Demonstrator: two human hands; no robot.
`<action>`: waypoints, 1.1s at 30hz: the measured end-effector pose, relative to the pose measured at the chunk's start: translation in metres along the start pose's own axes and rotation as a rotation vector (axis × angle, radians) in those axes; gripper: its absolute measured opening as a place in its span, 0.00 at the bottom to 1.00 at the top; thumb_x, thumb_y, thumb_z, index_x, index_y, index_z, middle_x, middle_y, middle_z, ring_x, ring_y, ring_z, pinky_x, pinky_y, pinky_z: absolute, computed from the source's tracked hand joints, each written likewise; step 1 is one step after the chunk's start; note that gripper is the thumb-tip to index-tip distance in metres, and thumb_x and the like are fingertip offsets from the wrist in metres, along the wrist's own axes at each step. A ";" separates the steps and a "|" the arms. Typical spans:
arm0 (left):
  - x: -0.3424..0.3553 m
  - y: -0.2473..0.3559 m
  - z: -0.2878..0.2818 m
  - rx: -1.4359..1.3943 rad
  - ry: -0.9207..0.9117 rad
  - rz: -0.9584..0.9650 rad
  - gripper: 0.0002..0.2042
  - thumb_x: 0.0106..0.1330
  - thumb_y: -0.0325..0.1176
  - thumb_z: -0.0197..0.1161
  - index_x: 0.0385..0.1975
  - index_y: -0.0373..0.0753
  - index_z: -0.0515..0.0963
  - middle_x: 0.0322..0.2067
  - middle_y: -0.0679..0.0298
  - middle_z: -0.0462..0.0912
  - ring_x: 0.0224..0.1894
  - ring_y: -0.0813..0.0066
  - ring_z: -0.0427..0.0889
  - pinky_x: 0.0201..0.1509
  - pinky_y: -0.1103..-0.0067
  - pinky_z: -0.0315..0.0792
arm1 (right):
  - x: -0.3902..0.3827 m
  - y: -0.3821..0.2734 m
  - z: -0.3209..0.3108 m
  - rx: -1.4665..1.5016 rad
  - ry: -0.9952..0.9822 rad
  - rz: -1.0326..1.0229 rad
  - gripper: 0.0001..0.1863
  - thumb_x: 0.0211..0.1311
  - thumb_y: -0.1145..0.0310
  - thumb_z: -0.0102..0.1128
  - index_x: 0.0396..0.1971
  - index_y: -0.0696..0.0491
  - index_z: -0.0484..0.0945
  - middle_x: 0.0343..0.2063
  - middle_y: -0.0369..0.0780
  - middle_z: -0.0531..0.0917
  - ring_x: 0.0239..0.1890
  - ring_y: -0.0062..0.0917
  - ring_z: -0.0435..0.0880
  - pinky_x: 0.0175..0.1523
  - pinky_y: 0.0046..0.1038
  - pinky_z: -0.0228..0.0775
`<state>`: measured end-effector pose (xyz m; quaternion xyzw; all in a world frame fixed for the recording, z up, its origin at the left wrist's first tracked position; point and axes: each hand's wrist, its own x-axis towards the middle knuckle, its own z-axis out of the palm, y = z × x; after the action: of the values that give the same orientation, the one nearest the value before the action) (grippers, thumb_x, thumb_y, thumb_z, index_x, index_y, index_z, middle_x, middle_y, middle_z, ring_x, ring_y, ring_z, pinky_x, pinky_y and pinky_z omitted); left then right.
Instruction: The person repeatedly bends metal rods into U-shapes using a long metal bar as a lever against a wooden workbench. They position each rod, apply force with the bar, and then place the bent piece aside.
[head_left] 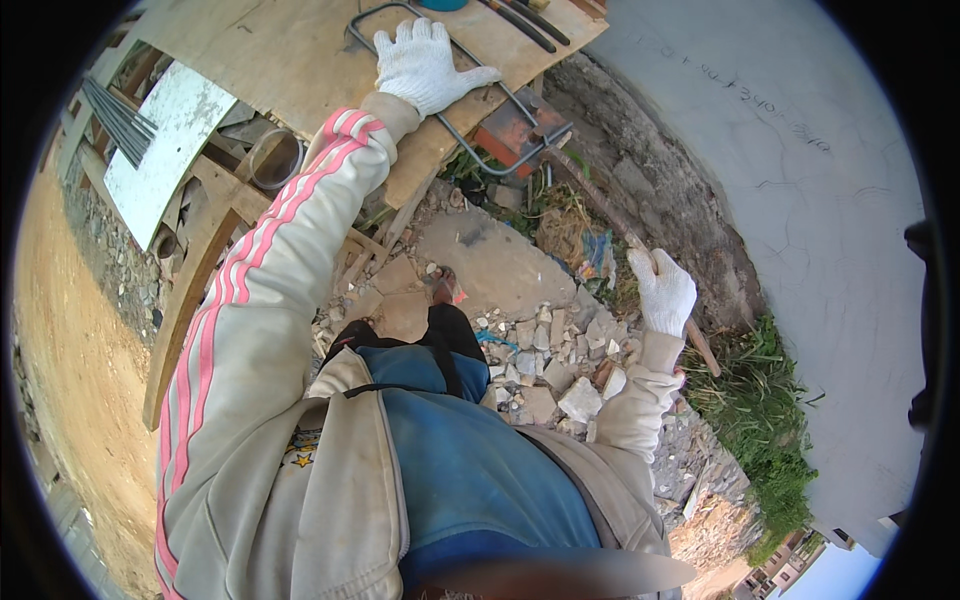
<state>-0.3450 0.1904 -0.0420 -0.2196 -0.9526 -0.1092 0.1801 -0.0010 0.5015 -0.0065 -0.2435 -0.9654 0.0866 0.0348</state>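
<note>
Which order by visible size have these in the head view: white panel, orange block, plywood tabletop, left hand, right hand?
1. Plywood tabletop
2. White panel
3. Left hand
Right hand and orange block: below these, too alike to rank.

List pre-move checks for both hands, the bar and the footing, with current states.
1. Left hand spread over the bent metal rod: ok.
2. Right hand closed around the long bar: ok.
3. Gloves on both hands: ok.
4. Bar's far end firmly engaged at the orange-red block: cannot tell; the two meet or overlap in view.
5. Ground free of loose pieces: not ok; broken rubble lies near the feet.
</note>
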 end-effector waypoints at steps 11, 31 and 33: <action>0.000 0.002 -0.006 0.024 -0.078 -0.014 0.55 0.58 0.83 0.59 0.61 0.28 0.79 0.59 0.44 0.82 0.64 0.47 0.77 0.66 0.49 0.64 | -0.074 -0.070 0.014 -0.050 0.091 0.292 0.35 0.67 0.27 0.58 0.33 0.49 0.86 0.27 0.51 0.85 0.34 0.52 0.85 0.39 0.46 0.75; 0.002 -0.003 0.000 -0.045 -0.078 -0.052 0.56 0.58 0.83 0.58 0.66 0.30 0.76 0.64 0.45 0.78 0.70 0.47 0.72 0.71 0.46 0.57 | -0.244 -0.017 0.006 0.166 0.035 0.349 0.24 0.79 0.45 0.57 0.37 0.53 0.83 0.26 0.52 0.83 0.32 0.51 0.83 0.39 0.48 0.72; 0.001 -0.004 -0.001 -0.063 -0.109 -0.049 0.56 0.58 0.83 0.58 0.66 0.30 0.76 0.64 0.46 0.77 0.70 0.47 0.72 0.70 0.46 0.57 | -0.285 0.016 -0.004 0.250 -0.071 0.464 0.25 0.79 0.46 0.57 0.36 0.55 0.84 0.23 0.46 0.81 0.27 0.40 0.81 0.36 0.43 0.70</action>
<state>-0.3474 0.1869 -0.0417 -0.2073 -0.9622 -0.1312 0.1182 0.2576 0.3804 -0.0131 -0.4492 -0.8661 0.2192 0.0101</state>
